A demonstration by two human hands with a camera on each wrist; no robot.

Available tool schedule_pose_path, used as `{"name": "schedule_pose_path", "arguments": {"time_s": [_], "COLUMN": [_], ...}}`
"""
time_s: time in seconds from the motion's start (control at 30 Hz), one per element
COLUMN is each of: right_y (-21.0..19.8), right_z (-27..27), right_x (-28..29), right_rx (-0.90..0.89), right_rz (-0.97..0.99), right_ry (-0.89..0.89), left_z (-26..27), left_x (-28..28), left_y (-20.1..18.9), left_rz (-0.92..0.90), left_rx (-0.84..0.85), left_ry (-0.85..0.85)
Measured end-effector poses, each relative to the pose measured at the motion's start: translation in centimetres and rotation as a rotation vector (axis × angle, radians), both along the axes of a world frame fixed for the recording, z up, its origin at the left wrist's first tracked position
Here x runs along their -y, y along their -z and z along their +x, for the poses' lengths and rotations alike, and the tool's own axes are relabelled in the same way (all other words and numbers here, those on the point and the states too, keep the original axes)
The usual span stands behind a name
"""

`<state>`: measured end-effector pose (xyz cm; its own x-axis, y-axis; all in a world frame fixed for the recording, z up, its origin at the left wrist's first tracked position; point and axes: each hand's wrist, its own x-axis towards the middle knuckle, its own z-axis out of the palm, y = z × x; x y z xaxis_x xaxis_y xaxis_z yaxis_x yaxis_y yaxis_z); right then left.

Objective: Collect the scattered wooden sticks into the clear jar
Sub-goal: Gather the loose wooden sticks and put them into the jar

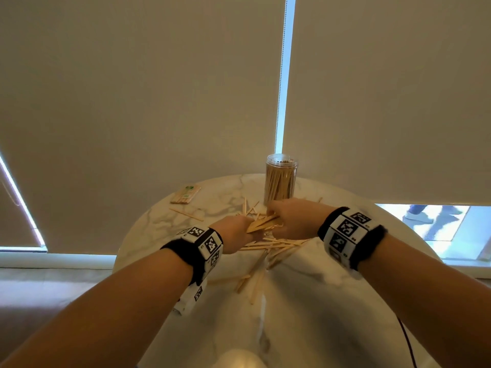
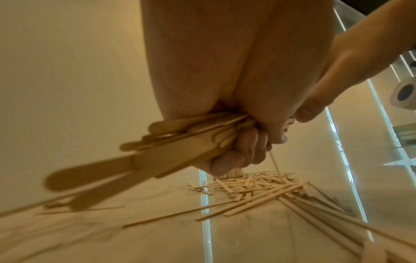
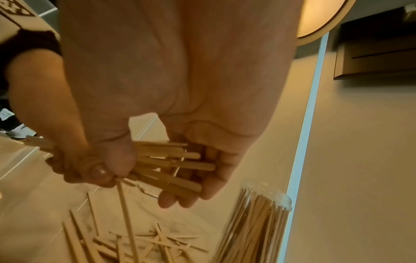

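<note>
On the round marble table, both hands meet over a pile of flat wooden sticks. My left hand grips a thick bundle of sticks, its fingers curled tightly round them. My right hand holds the other end of that bundle, the fingers cupped under the stick ends and the thumb pressing from the other side. One thin stick hangs down from the bundle. The clear jar stands upright just beyond the hands, open-topped and packed with sticks.
A small packet of sticks lies at the table's far left, with a single loose stick in front of it. More sticks trail toward me. Window blinds hang close behind the table.
</note>
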<state>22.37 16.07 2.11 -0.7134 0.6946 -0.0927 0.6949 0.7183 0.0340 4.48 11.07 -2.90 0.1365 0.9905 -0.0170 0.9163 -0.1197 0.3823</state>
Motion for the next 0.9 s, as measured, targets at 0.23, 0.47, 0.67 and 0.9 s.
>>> {"name": "schedule_pose_path", "arguments": {"time_s": [0.23,0.47,0.67,0.9], "right_y": [-0.2,-1.1,-0.5,1.2], "right_z": [1.6,4.0,5.4,-0.2], "right_x": [-0.7,-1.4,-2.3,2.8], "right_rx": [0.037,0.064,-0.354,-0.683], "right_rz": [0.111,0.272,-0.031,-0.310], "right_ry": [0.045,0.098,0.292,0.191], "left_z": [-1.0,-4.2,-4.9,0.2], "left_x": [0.8,0.9,0.0,-0.8], "left_y": [-0.8,-0.8,-1.3,-2.9], "left_rz": [0.078,0.131,0.283,0.228], "left_rx": [-0.024,-0.019,0.756,1.118], "left_ry": [-0.011,-0.112,-0.240,-0.181]}}
